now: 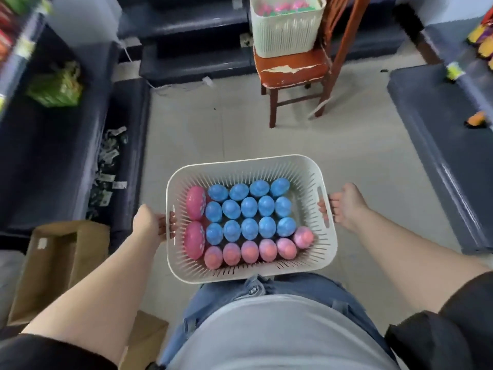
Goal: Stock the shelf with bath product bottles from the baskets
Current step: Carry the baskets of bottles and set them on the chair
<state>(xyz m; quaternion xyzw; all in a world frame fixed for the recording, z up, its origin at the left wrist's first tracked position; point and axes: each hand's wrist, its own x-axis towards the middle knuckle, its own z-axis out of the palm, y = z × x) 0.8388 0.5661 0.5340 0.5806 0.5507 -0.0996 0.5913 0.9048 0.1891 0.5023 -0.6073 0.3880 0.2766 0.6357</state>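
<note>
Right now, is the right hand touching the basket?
Touching. The head view shows the right hand with fingers curled through the white basket's side handle slot.

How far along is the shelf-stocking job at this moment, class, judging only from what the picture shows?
Done: nothing visibly; no bottle of this kind shows on the dark shelves. In hand: the left hand and right hand grip the handles of a white basket full of blue and pink bottles. Left: emptying it, and a second basket waiting on the chair.
</note>
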